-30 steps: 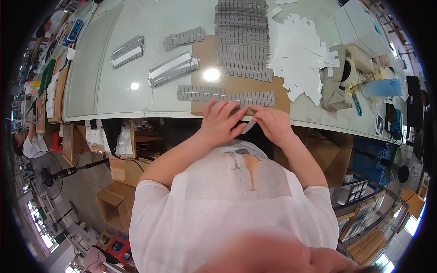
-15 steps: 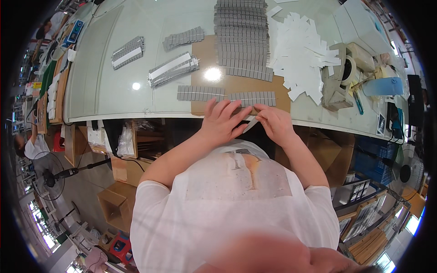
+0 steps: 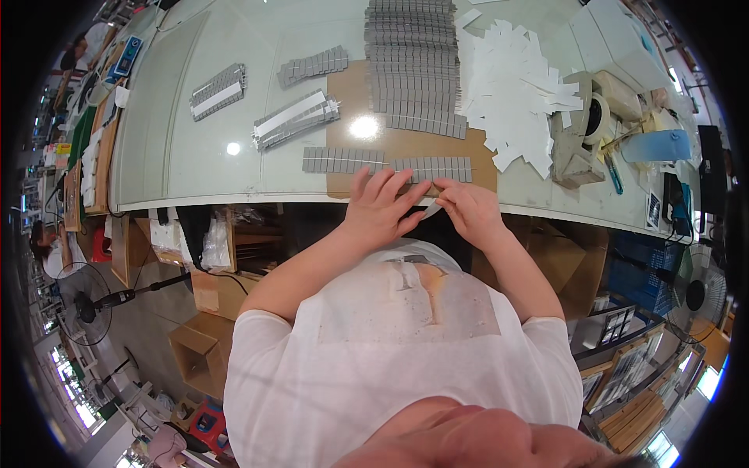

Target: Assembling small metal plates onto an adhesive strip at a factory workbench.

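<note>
My right hand is closed in a pinch on a narrow white strip at the table's front edge. The strip slants down between my two hands. My left hand lies with its fingers spread, their tips at the near edge of two grey segmented strips. One grey strip lies to the left, the other grey strip just beyond my hands. Each has a thin pale line along its length. Whether my left thumb touches the white strip I cannot tell.
A tall stack of grey segmented strips lies beyond the brown board. White paper strips are heaped to its right, beside a tape dispenser. Smaller bundles lie at left. Fans stand at both sides.
The white strip in my right hand has shifted slightly, and less of it shows below my fingers. Both hands stay nearly in place.
</note>
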Demonstrator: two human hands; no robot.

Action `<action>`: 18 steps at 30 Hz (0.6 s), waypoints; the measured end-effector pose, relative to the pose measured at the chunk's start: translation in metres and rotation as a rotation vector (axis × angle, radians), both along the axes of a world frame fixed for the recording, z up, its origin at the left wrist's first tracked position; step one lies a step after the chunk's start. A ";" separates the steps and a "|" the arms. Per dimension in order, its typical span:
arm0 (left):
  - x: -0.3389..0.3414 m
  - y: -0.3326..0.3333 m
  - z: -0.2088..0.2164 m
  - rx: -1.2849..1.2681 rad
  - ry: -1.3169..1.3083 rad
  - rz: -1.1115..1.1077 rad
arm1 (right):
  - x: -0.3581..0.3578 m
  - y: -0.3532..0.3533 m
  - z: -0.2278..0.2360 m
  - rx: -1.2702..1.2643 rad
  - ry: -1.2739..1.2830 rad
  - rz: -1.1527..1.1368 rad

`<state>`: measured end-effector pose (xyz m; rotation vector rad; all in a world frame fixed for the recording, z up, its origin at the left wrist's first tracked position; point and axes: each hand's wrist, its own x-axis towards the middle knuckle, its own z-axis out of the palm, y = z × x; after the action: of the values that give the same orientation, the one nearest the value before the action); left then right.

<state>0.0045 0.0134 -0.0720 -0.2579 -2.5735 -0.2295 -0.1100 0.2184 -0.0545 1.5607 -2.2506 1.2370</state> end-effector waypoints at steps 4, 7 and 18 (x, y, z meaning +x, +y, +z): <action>-0.001 0.000 0.001 -0.010 0.010 0.001 | 0.000 0.000 0.001 -0.002 0.011 -0.005; 0.000 0.001 0.002 -0.014 0.009 0.004 | 0.000 0.001 0.002 0.010 0.003 -0.005; 0.006 0.000 -0.001 0.126 0.013 -0.074 | -0.003 0.028 0.001 0.026 -0.015 -0.108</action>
<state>0.0101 0.0135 -0.0727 -0.3074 -2.5275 -0.4140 -0.1130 0.2465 -0.0533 1.4220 -2.3352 1.2004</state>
